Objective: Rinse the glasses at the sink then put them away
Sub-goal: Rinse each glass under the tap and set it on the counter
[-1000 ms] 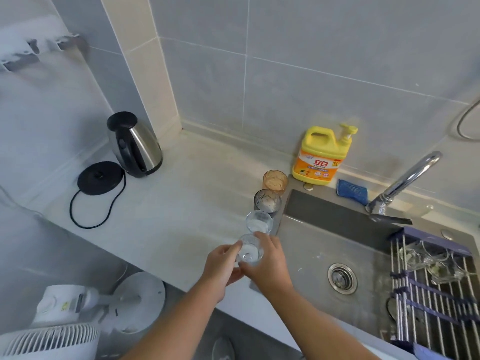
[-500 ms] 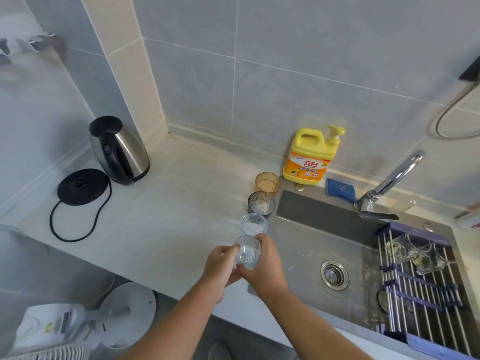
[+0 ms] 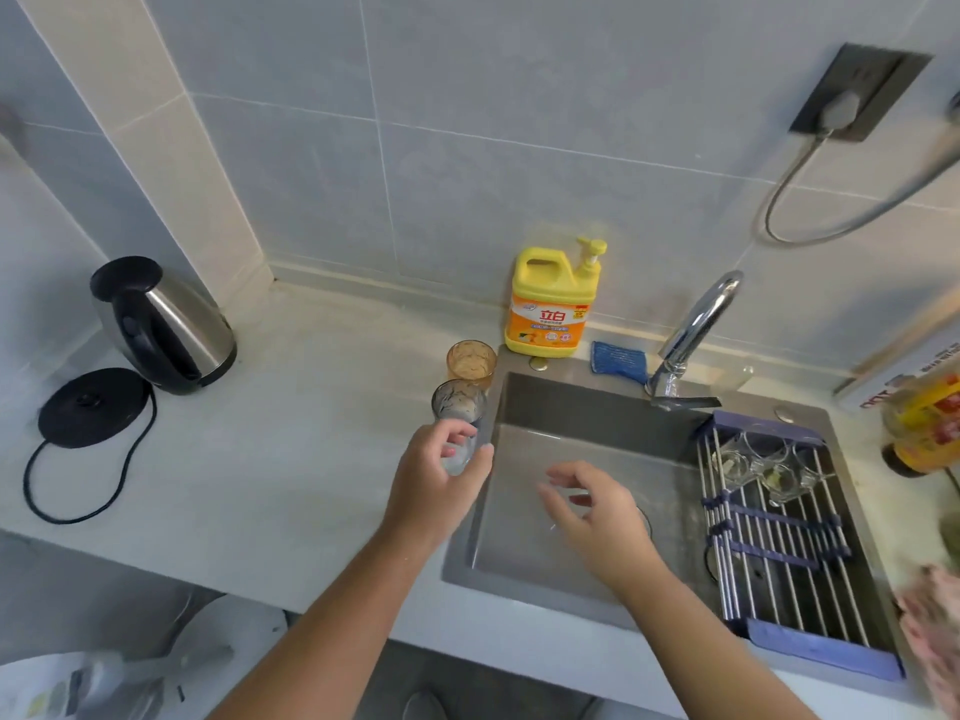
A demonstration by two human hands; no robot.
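Operator: Status of the hands?
Technician: Left hand (image 3: 436, 480) grips a clear glass (image 3: 460, 454) at the left rim of the sink (image 3: 571, 407), just beside the grey glass (image 3: 460, 402). Right hand (image 3: 592, 511) hovers over the basin, fingers curled; whether it holds anything transparent cannot be determined.
Operator: Clearance?
Technician: Right hand is well apart from the rack (image 3: 779, 522) and the faucet (image 3: 696, 324).

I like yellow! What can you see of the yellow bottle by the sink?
The yellow bottle looks like plastic: a jug with a moulded handle and a pump on top. An orange label with red writing covers its front. It stands upright behind the sink's back left corner, near the tiled wall. An amber glass to its left, a blue cloth to its right; neither seems to touch it.
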